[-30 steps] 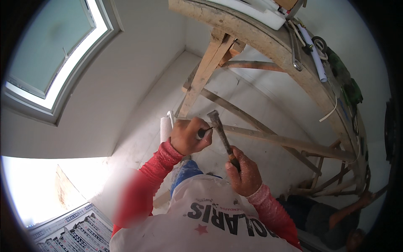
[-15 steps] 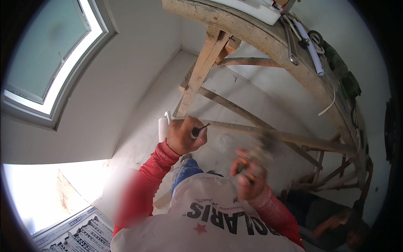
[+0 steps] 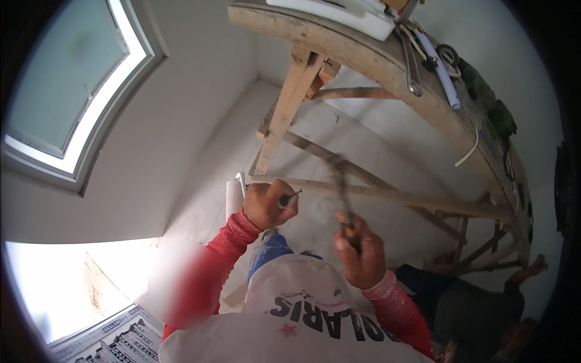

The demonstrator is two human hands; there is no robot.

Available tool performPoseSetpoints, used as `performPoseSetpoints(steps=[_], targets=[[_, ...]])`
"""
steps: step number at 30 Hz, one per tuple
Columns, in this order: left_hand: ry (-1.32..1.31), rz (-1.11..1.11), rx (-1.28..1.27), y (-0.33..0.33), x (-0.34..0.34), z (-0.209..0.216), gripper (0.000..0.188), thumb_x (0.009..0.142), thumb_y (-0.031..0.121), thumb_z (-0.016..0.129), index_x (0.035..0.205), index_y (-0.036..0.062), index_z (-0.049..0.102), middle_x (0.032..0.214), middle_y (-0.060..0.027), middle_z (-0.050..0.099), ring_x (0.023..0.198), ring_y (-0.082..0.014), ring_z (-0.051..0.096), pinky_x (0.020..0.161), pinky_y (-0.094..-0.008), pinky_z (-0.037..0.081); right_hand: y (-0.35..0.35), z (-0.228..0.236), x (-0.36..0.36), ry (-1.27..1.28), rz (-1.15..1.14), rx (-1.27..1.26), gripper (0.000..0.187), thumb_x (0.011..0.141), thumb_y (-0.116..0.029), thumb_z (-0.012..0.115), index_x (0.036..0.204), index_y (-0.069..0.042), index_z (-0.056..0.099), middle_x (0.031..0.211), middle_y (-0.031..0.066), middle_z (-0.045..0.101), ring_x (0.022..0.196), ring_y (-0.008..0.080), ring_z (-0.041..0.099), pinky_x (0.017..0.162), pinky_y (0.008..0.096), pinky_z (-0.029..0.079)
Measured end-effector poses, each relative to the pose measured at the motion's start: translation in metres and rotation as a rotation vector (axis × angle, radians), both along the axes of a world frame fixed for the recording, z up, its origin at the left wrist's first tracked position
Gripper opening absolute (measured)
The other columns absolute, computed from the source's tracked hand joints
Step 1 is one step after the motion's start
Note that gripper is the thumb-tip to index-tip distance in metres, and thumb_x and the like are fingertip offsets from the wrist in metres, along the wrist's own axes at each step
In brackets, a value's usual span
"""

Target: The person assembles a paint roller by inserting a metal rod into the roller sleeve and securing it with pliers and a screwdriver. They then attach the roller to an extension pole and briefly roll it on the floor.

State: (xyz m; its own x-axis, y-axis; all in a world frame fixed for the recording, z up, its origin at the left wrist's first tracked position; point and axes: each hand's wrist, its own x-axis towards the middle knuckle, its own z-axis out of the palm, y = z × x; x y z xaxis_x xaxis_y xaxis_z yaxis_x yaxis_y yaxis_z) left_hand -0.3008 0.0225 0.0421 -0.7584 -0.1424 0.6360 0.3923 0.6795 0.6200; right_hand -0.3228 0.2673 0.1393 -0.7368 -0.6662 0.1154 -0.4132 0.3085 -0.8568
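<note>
My left hand (image 3: pixel 266 204) is closed, pinching a thin metal nail (image 3: pixel 296 193) that sticks out past the thumb and forefinger. Something dark and round shows inside that fist, but I cannot make out what it is. My right hand (image 3: pixel 363 255) grips the orange and black handle of a hammer (image 3: pixel 346 224). Its head is raised up and slightly left, smeared by motion, and apart from the nail. Just beyond my left wrist stands a white paint roller (image 3: pixel 233 195).
A wooden workbench (image 3: pixel 357 54) curves across the far and right side, with braced legs below. On it lie a wrench (image 3: pixel 414 72), a rolled paper (image 3: pixel 445 75) and a white foam piece (image 3: pixel 363 18). Another person (image 3: pixel 478 308) is low at the right. A window (image 3: pixel 66 72) is at the left.
My right hand has swung the hammer so that it points upward and left. My left hand has dropped slightly, still holding the nail. The other person's arm at the right has stretched outward.
</note>
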Motion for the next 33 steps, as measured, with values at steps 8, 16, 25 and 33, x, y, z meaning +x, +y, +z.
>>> performPoseSetpoints(steps=[8, 16, 25, 33], targets=[[-0.026, -0.039, 0.014, -0.002, 0.01, 0.001, 0.022, 0.075, 0.011, 0.075, 0.083, 0.0063, 0.056, 0.063, -0.0066, 0.062, 0.054, -0.0235, 0.066, 0.053, -0.0329, 0.053, -0.007, -0.007, 0.0, -0.066, 0.023, 0.169, 0.041, 0.091, -0.016, 0.058, 0.127, 0.005, 0.053, 0.09, 0.0223, 0.065, 0.077, 0.0359, 0.068, 0.07, 0.0386, 0.053], [-0.008, -0.029, 0.021, -0.014, 0.006, -0.002, 0.022, 0.076, 0.011, 0.076, 0.084, 0.0063, 0.056, 0.058, -0.0046, 0.06, 0.05, -0.0221, 0.064, 0.05, -0.0322, 0.052, -0.029, -0.026, -0.006, 0.06, 0.116, 0.172, 0.04, 0.089, -0.013, 0.058, 0.126, 0.002, 0.054, 0.093, 0.0211, 0.065, 0.08, 0.0357, 0.068, 0.072, 0.0391, 0.054], [0.013, -0.013, 0.118, -0.049, 0.01, 0.002, 0.021, 0.078, 0.011, 0.074, 0.083, 0.0062, 0.054, 0.058, -0.0053, 0.06, 0.048, -0.0224, 0.063, 0.048, -0.0313, 0.051, -0.055, -0.018, -0.006, 0.091, 0.092, -0.014, 0.039, 0.088, -0.012, 0.059, 0.125, 0.0, 0.055, 0.089, 0.0172, 0.065, 0.077, 0.0339, 0.067, 0.071, 0.0378, 0.053], [-0.015, 0.019, 0.095, -0.084, 0.007, -0.009, 0.021, 0.077, 0.01, 0.073, 0.085, 0.0061, 0.053, 0.058, -0.0051, 0.059, 0.047, -0.0232, 0.062, 0.048, -0.0317, 0.051, -0.076, -0.018, -0.013, -0.058, 0.047, -0.159, 0.04, 0.088, -0.012, 0.061, 0.125, 0.0, 0.056, 0.091, 0.019, 0.065, 0.074, 0.0323, 0.067, 0.071, 0.0365, 0.054]])
